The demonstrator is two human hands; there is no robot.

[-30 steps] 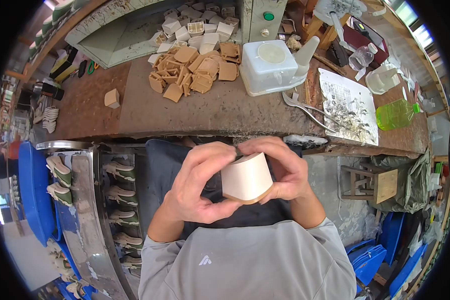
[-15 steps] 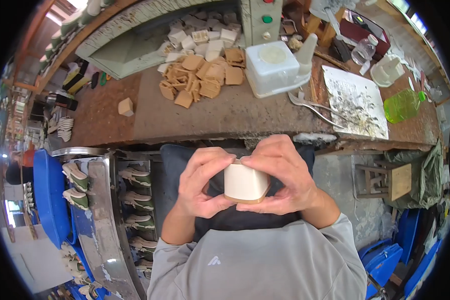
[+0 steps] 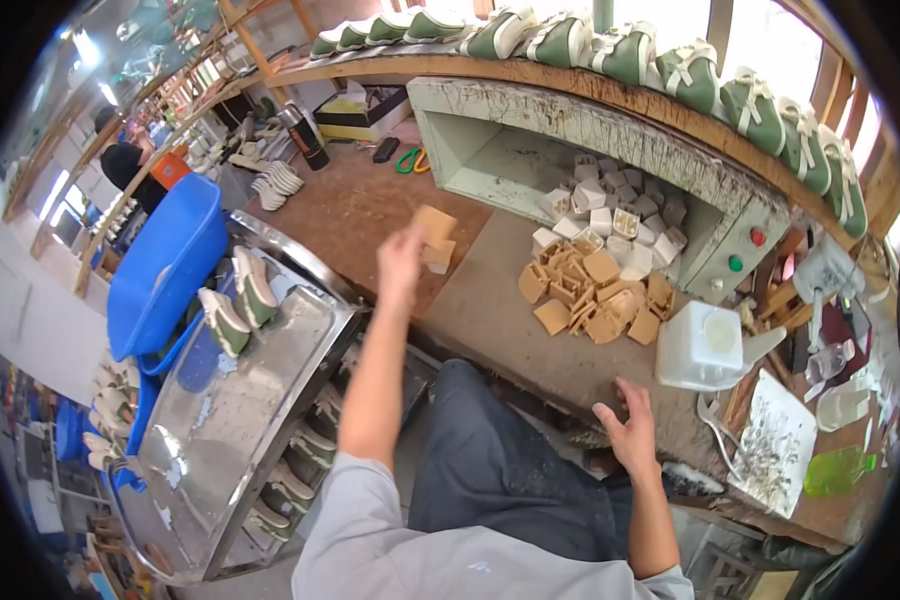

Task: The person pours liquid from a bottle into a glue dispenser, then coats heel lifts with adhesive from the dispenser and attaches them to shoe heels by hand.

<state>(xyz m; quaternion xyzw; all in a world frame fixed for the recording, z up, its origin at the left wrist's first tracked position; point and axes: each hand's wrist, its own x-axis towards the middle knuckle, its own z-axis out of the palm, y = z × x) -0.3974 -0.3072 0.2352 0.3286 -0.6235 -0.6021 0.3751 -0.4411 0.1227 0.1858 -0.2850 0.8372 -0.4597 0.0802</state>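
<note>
My left hand point(image 3: 400, 262) reaches over the left part of the bench, its fingers closed at the edge of a tan-capped shoe heel point(image 3: 435, 221). A second shoe heel point(image 3: 439, 256), white with a tan top, lies right beside it, touching or nearly so. The fingertips are small and slightly blurred. My right hand point(image 3: 627, 428) hovers near the bench's front edge with fingers apart and nothing in it. Beyond it lies a heap of tan heel caps point(image 3: 600, 300), and behind that white heel blocks point(image 3: 620, 222) are piled at the mouth of a pale green metal box point(image 3: 470, 160).
A white plastic container point(image 3: 695, 350), pincers point(image 3: 718, 432) and a stained sheet point(image 3: 775, 440) occupy the bench's right. Green-and-white shoes point(image 3: 625, 62) line the shelf above. At left stand a metal rack point(image 3: 220, 430) and blue tub point(image 3: 165, 270). Another person point(image 3: 125, 165) is far back.
My hands have parted. The capped heel they held together is now at the bench's left with my left hand, while my right hand has opened and moved right. The view has swung left.
</note>
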